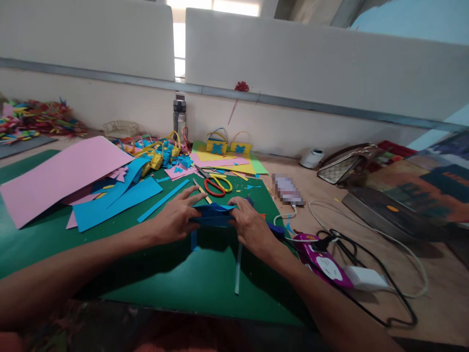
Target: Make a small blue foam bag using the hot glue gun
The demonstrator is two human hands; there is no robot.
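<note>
Between my two hands is a folded piece of blue paper (214,216), held low over the green mat (154,274). My left hand (178,217) grips its left end, with some fingers raised above it. The right end is pinched in my right hand (251,225). A short blue paper strip (194,241) shows just below the left side of the folded paper. Below my right hand lies a thin translucent stick (238,271). Scissors with red and yellow handles (218,187) rest just beyond my hands. A blue tool (276,230) is partly hidden behind my right wrist.
Pink sheets (69,176) and blue sheets (117,205) lie left. Small yellow paper bags (217,146) with blue shapes stand at the back. To the right are a phone (287,189), a purple power strip (322,261), looping cables and a dark case (388,215).
</note>
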